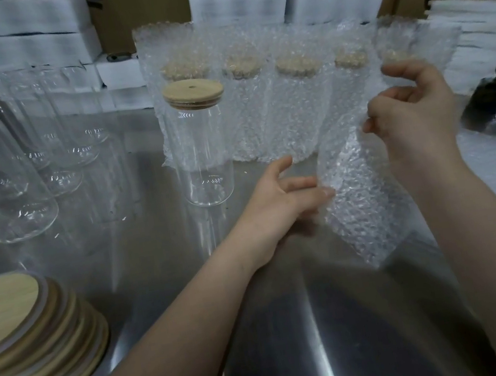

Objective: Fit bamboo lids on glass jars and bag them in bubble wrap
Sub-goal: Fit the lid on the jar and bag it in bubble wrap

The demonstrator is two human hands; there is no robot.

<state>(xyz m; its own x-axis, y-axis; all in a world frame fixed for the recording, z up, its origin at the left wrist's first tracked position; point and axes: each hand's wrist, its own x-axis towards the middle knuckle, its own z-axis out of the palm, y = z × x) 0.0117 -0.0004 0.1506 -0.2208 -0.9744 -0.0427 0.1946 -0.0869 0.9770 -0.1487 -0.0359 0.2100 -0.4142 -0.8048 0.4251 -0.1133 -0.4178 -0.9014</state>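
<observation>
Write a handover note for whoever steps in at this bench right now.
Right hand: pinches the top edge of an empty bubble wrap bag, held up over the steel table.
Left hand: straight fingers touch the bag's side.
Done: a row of bagged jars stands at the back; one lidded jar stands in front of it, unbagged.
Left: bag that jar, then lid and bag the open jars on the left from the lid stack.
</observation>
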